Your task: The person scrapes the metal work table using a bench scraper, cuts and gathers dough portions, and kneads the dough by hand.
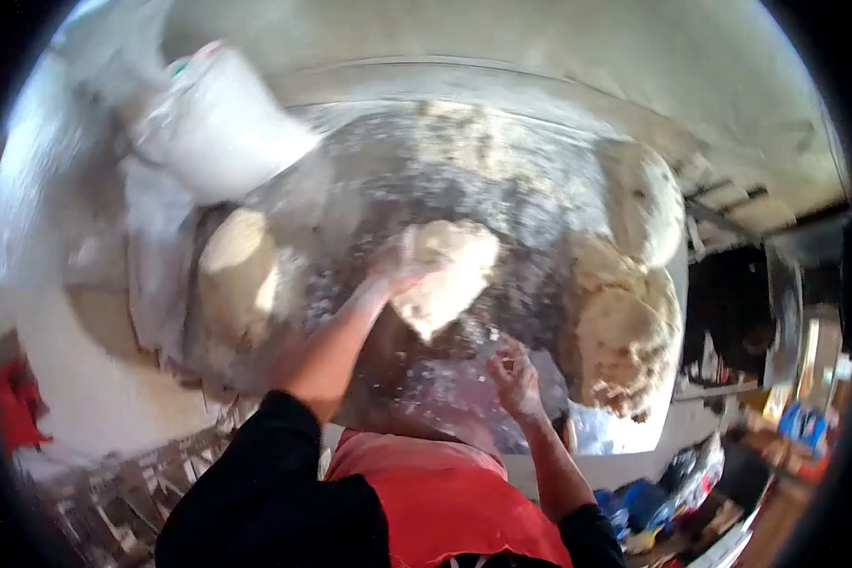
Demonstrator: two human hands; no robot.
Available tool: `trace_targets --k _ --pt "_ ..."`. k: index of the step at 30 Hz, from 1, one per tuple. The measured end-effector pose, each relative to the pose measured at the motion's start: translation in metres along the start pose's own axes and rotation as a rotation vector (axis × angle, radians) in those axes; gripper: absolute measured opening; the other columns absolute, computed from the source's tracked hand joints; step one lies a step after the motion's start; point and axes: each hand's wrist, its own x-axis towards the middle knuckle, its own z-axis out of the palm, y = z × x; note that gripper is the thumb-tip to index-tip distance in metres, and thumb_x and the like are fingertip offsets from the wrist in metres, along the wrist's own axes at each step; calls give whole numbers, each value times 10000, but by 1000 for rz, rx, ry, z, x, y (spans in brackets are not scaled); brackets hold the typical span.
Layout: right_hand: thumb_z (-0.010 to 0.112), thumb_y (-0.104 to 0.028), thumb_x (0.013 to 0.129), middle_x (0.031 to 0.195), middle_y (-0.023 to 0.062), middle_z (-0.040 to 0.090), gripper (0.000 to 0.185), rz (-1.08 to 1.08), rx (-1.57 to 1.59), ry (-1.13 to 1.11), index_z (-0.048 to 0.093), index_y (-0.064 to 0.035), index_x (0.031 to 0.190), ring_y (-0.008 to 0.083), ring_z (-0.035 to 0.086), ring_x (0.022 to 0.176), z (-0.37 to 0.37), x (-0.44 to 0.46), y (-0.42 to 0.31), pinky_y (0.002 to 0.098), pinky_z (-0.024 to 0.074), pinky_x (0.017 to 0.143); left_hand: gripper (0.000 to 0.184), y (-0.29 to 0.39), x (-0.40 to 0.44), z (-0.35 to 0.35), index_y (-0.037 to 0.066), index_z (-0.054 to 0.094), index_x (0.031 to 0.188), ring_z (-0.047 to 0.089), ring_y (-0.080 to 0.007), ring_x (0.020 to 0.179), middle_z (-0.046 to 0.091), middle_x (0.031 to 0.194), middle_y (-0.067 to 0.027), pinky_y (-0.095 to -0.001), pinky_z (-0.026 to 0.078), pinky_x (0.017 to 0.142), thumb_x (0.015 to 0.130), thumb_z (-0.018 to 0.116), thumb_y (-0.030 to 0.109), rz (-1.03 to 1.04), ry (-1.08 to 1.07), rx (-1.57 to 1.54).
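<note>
A pale, uneven lump of dough (450,270) lies in the middle of the dark, flour-dusted work surface (417,379). My left hand (398,270) grips its left side, the fingers blurred and partly lost against the dough. Nearer my body and to the right, my right hand (514,374) hangs over the surface, apart from the lump. Its floury fingers are curled in; whatever they may hold is too small to name. A small white bit shows by the fingertips.
More dough masses (625,331) sit along the right edge, with a rounded one (646,204) behind them. At the left stands another dough piece (239,275), near a large white sack (222,128). Loose flour (459,137) covers the back. Bags and clutter (663,492) lie beyond the table at lower right.
</note>
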Motion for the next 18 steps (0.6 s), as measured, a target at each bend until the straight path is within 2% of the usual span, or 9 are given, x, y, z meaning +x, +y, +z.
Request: trace_targets --k 4,5,8,10,12,13,14,15,18 --pt "564 -445 1025 1303 114 593 622 110 746 -85 370 -100 1504 264 625 1116 70 69 -2 441 534 896 1074 3 -34 -31 38 358 1510 589 -385 1243 573 1382 -236 -483 474 1044 738 773 659 -132 -178 -133" --pt "589 -545 979 1351 82 567 714 232 727 -5 382 -138 1528 255 597 1145 83 78 -5 452 505 923 1065 -5 -56 -21 17 348 1502 604 -377 1220 581 1361 -242 -470 479 1042 740 810 601 -108 -89 -171" --pt "600 -479 989 1380 61 563 574 49 424 79 527 -119 1430 207 558 1217 104 72 -44 420 451 1025 1008 -44 -126 29 -15 305 1471 580 -319 1234 548 1350 -230 -436 472 1047 754 877 403 -81 103 -540" --pt "614 -402 987 1374 69 573 525 -76 257 23 561 -71 1390 227 550 1243 120 68 -66 397 420 1072 940 -72 -153 46 -15 267 1437 507 -270 1268 480 1355 -192 -414 455 1056 775 879 248 -298 77 -1284" --pt "622 -381 981 1366 75 577 538 -205 30 -32 541 -58 1404 235 547 1250 143 62 -65 403 417 1081 918 -88 -168 8 -5 264 1429 474 -259 1280 456 1359 -174 -417 443 1066 784 870 238 -313 85 -1287" --pt "630 -373 974 1366 81 573 555 -45 213 -89 519 -64 1421 238 537 1261 164 57 -78 408 421 1079 897 -102 -173 -10 5 261 1422 442 -248 1292 431 1363 -156 -420 431 1075 794 862 228 -314 109 -1265" --pt "637 -365 967 1365 87 569 574 101 394 -148 496 -70 1438 242 527 1271 186 58 -98 414 425 1076 886 -129 -177 1 -32 352 1390 544 -361 1202 519 1263 -244 -421 447 1043 743 880 263 -126 298 -1129" --pt "646 -374 956 1271 59 602 609 80 558 -196 463 -72 1451 173 598 1061 210 44 -127 348 516 863 870 -151 -179 -27 -30 367 1393 549 -378 1192 522 1277 -244 -434 451 1033 743 875 248 -10 405 -926" --pt "669 -367 937 1077 16 608 613 124 466 -256 465 -42 1416 75 509 720 257 9 -195 249 413 567 742 -193 -204 -167 -28 375 1426 554 -331 1228 525 1325 -237 -431 460 1047 843 799 146 230 551 -546"
